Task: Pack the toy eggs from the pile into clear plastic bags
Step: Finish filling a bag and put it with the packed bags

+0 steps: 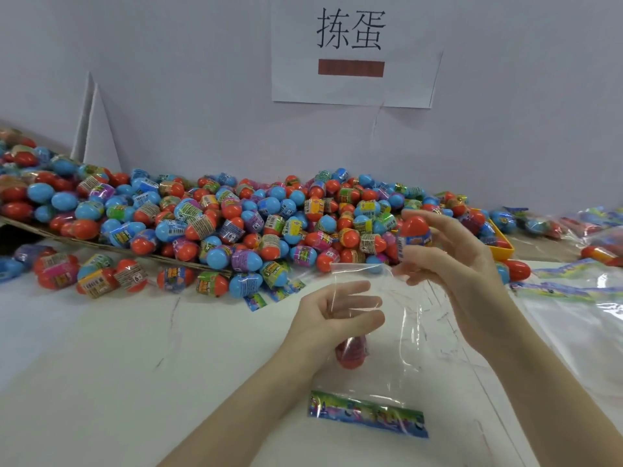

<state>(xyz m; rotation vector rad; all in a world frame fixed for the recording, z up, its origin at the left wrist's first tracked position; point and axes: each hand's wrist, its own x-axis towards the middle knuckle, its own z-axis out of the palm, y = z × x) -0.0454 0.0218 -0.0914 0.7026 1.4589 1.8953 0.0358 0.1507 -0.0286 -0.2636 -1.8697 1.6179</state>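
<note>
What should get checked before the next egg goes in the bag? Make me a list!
1. Egg ready in hand: ok. The right hand holds a red egg with a label band.
2. Bag held: ok. The left hand grips the clear bag, and right fingertips pinch its top edge.
3. Bag mouth open wide enough: cannot tell, the plastic is see-through and its opening is hard to make out.
4. Egg above the mouth: ok, it sits just above the bag's top edge.
5. Room inside: ok, only one red egg in the bag shows.
6. More eggs to pack: ok, the pile is big.
</note>
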